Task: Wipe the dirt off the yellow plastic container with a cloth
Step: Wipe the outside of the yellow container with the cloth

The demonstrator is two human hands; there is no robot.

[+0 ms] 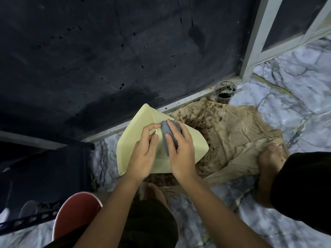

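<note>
Overhead, the left hand (143, 154) grips the container (141, 120), held upside down above the soiled sheet (232, 133); the right hand (180, 149) fingers clamp the cloth (165, 131) on its base. Pressing too hard could twist it loose onto that dirt. Pale yellow, it looks nearly clean.

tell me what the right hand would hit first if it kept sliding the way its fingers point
Probably nothing on the yellow container: the right hand with the grey cloth would run off its far edge towards the floor ledge; depth unclear.
</note>
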